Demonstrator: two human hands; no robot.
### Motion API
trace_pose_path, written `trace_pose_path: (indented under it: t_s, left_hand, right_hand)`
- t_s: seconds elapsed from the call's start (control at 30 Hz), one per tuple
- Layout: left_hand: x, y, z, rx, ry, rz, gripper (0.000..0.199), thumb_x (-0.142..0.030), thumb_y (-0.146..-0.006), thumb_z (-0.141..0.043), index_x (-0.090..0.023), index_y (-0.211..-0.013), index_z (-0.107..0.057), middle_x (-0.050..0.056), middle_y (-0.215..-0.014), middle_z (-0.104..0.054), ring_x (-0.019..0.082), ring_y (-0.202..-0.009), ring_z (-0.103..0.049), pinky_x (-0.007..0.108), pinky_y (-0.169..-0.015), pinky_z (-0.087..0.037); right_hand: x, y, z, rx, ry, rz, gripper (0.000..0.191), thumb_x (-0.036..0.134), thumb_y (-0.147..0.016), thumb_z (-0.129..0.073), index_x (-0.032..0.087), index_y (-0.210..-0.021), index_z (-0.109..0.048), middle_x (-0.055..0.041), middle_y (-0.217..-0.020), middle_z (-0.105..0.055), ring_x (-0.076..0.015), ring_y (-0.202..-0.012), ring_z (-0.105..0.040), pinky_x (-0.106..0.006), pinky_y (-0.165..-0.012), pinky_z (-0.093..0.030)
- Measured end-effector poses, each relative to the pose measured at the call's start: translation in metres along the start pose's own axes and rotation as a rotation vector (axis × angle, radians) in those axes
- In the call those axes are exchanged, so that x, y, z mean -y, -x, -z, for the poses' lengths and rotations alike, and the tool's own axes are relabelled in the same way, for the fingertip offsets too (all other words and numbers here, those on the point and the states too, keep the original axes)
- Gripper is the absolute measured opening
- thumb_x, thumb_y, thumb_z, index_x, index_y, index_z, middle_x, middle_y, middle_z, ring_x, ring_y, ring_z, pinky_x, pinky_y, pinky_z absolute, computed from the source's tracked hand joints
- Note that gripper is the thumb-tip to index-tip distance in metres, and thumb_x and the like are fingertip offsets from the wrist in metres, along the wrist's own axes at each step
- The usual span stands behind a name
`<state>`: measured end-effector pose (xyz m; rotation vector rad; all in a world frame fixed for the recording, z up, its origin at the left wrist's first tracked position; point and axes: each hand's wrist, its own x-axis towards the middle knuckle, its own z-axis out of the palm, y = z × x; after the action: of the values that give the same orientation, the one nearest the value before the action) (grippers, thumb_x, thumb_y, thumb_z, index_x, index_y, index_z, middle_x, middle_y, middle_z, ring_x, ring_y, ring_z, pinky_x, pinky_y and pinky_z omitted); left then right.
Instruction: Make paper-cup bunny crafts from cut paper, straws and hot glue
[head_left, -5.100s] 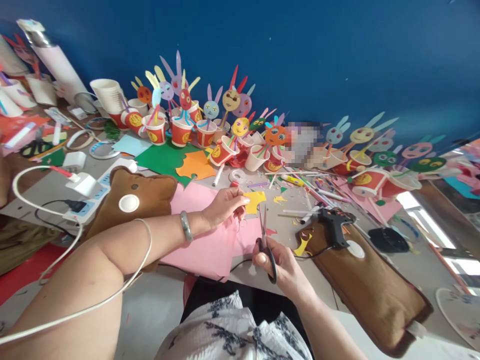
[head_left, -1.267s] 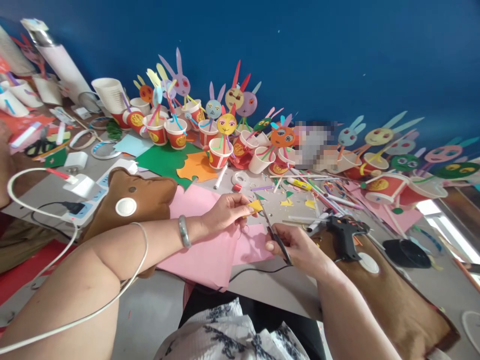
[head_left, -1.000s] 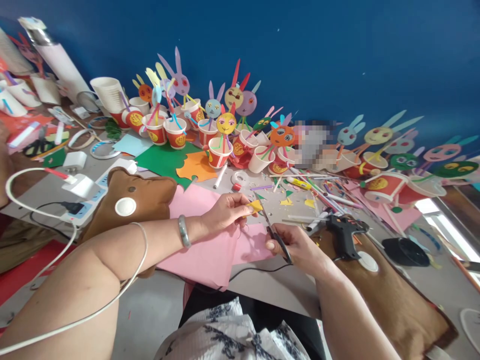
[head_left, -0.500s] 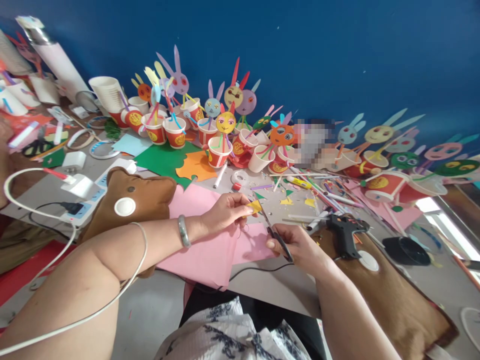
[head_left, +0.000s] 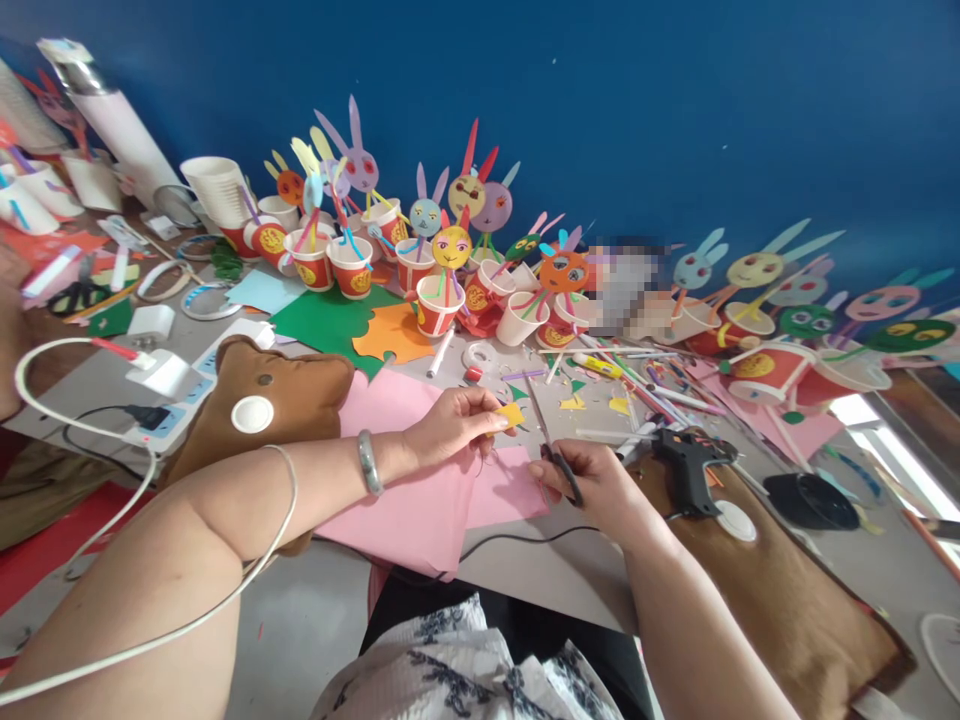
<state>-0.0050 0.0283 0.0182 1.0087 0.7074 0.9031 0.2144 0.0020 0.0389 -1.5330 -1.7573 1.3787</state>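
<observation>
My left hand (head_left: 457,428) pinches a small yellow piece of paper (head_left: 511,414) between thumb and fingers, above pink paper sheets (head_left: 405,510). A bangle (head_left: 368,462) circles that wrist. In my right hand (head_left: 589,478) are scissors with dark handles (head_left: 561,470), fingers closed round the grips. Their blades point away from me, just right of the yellow paper and apart from it. Yellow paper scraps (head_left: 619,405) lie on the table beyond the blades.
Paper cups with straw-and-paper rabbit figures (head_left: 439,300) line the blue wall. A black glue gun (head_left: 690,470) rests on brown fabric at right. A power strip (head_left: 172,405) and brown cushion (head_left: 289,395) are at left. A white cable (head_left: 247,560) crosses my left arm.
The scissors have come away from the yellow paper, slightly to the right, and their blades have swung more upright. My left hand has stayed nearly in place, still pinching the paper.
</observation>
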Motion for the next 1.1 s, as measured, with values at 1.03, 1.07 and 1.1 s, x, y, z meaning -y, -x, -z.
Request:
trace_pose_path:
  t_s: [1.03, 1.07, 1.1]
  left_hand:
    - [0.001, 0.004, -0.002, 0.116, -0.100, 0.119, 0.036, -0.047, -0.081, -0.074, -0.016, -0.076, -0.057, 0.001, -0.067, -0.067, 0.009, -0.044, -0.056, 0.021, -0.039, -0.044]
    - [0.001, 0.005, -0.002, 0.111, -0.101, 0.123, 0.034, -0.046, -0.082, -0.073, -0.016, -0.076, -0.057, 0.001, -0.067, -0.068, 0.009, -0.044, -0.056, 0.021, -0.039, -0.044]
    - [0.002, 0.004, -0.002, 0.104, -0.101, 0.125, 0.032, -0.044, -0.083, -0.073, -0.016, -0.076, -0.057, 0.001, -0.067, -0.068, 0.009, -0.044, -0.057, 0.021, -0.039, -0.043]
  right_hand:
    - [0.011, -0.011, -0.012, -0.228, -0.175, 0.061, 0.029, 0.044, -0.072, -0.078, 0.020, -0.075, -0.062, 0.0008, -0.059, -0.061, -0.0112, -0.052, -0.042, -0.027, -0.050, -0.038]
    - [0.012, -0.010, -0.012, -0.232, -0.184, 0.061, 0.028, 0.043, -0.073, -0.077, 0.020, -0.075, -0.062, 0.0011, -0.059, -0.060, -0.0110, -0.052, -0.041, -0.027, -0.050, -0.037]
    - [0.012, -0.009, -0.012, -0.236, -0.191, 0.064, 0.027, 0.043, -0.073, -0.076, 0.020, -0.074, -0.062, 0.0015, -0.058, -0.059, -0.0107, -0.051, -0.040, -0.027, -0.050, -0.037]
